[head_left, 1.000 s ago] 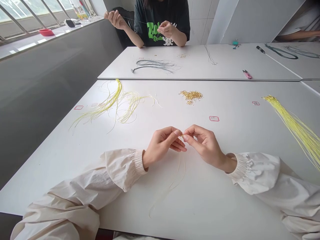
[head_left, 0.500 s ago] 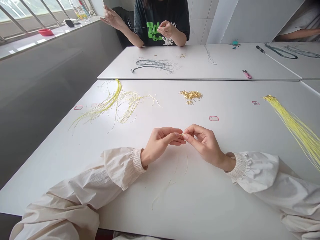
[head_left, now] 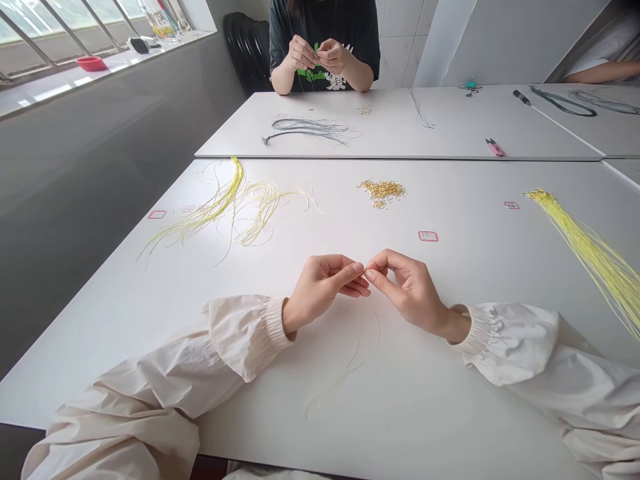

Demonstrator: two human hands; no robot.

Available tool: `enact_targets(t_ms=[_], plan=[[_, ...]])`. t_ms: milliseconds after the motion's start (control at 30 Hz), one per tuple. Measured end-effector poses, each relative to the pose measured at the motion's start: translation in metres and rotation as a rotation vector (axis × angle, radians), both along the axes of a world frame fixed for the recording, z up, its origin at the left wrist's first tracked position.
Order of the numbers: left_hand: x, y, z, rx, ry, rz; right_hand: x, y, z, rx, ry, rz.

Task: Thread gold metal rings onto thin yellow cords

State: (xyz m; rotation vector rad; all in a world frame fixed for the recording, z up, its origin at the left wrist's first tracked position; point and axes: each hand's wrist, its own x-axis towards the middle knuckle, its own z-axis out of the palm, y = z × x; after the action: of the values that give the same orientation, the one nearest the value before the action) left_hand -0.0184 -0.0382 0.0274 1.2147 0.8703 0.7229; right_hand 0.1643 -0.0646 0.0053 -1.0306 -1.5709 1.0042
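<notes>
My left hand (head_left: pixel 327 280) and my right hand (head_left: pixel 407 287) meet tip to tip over the white table. Thumb and forefinger of the left are pinched on a tiny gold hook, mostly covered by the fingertips. The right thumb and forefinger pinch yellow thread right beside it. A pale yellow thread (head_left: pixel 359 340) hangs below the hands, its tail lying on the tabletop. Beyond the hands is a pile of small gold hooks (head_left: pixel 383 191). Loose yellow threads (head_left: pixel 227 197) lie to the left, and a yellow thread bundle (head_left: pixel 580 247) with gold ends to the right.
Pink-framed marks (head_left: pixel 428 237) show on the table (head_left: pixel 440 413). On the far table lie dark threads (head_left: pixel 310 128), pink snips (head_left: pixel 494 147) and a dark-handled tool (head_left: pixel 521 98). Opposite sits a person (head_left: pixel 325 60) with both hands together. A red dish (head_left: pixel 91 63) stands on the sill.
My fingertips have shifted slightly, and the thread below them hangs in a different curve. The person opposite has brought one raised hand in to meet the other.
</notes>
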Motion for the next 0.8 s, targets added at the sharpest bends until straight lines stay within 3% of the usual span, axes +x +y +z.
enact_targets(t_ms=[200, 400, 800], plan=[[0.0014, -0.0002, 0.0038, -0.043, -0.013, 0.039, -0.0004, -0.0006, -0.0012, 0.02, -0.023, 0.021], [-0.0005, 0.0002, 0.0036, 0.028, 0.077, -0.037, 0.0018, -0.0011, -0.0025, 0.041, -0.046, 0.018], [-0.0008, 0.0, 0.0039, 0.03, 0.085, -0.016, 0.0029, -0.0009, -0.0042, 0.094, -0.111, 0.003]])
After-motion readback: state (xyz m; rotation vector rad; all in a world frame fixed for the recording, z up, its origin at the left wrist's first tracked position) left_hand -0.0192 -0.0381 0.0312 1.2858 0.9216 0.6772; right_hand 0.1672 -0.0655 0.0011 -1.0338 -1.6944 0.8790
